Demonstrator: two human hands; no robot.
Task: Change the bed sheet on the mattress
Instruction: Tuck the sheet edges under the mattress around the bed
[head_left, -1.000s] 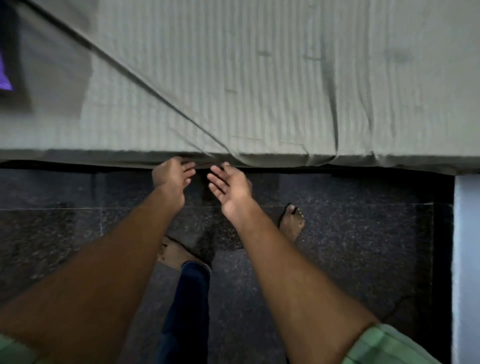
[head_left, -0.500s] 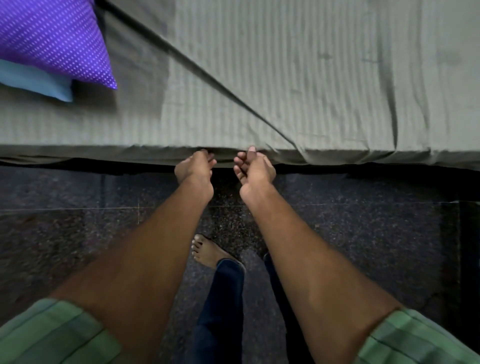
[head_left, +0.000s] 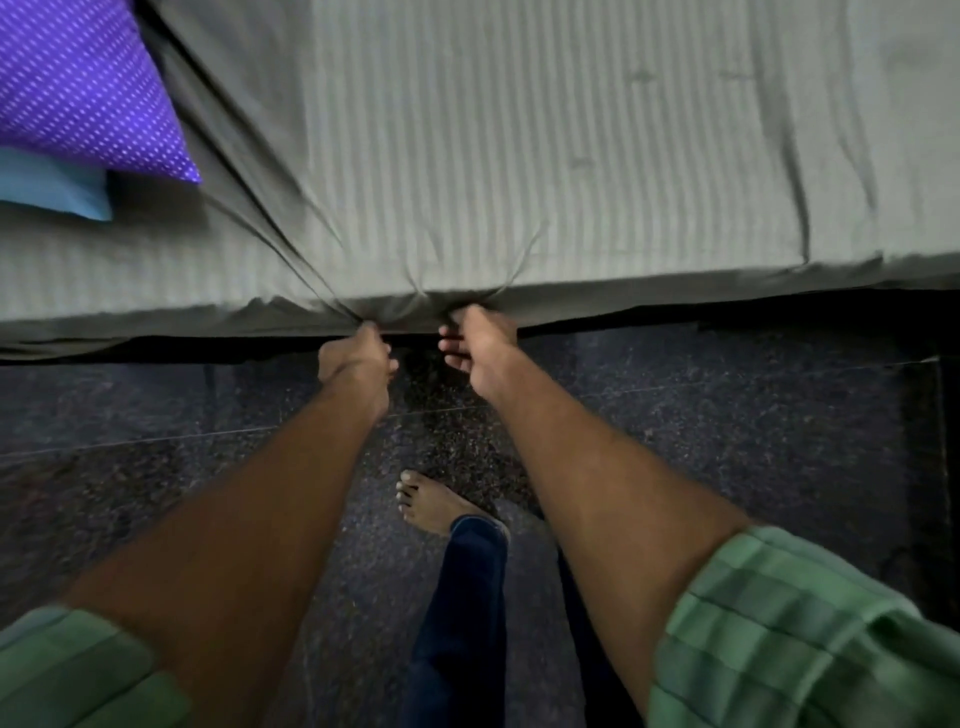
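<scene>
A grey-green striped bed sheet covers the mattress and hangs over its near edge. My left hand grips the sheet's hanging hem at the mattress edge, and a long fold runs from there up to the far left. My right hand holds the same hem a little to the right, fingers curled under the cloth. Small creases fan out on the sheet between and above both hands.
A purple dotted pillow lies on a light blue pillow at the sheet's far left. A dark speckled stone floor runs along the bed. My bare foot stands below the hands.
Both hands went from loose fingers at the mattress edge to gripping the sheet's hem, which now bunches into creases there. The view shifted left, showing more of the pillows.
</scene>
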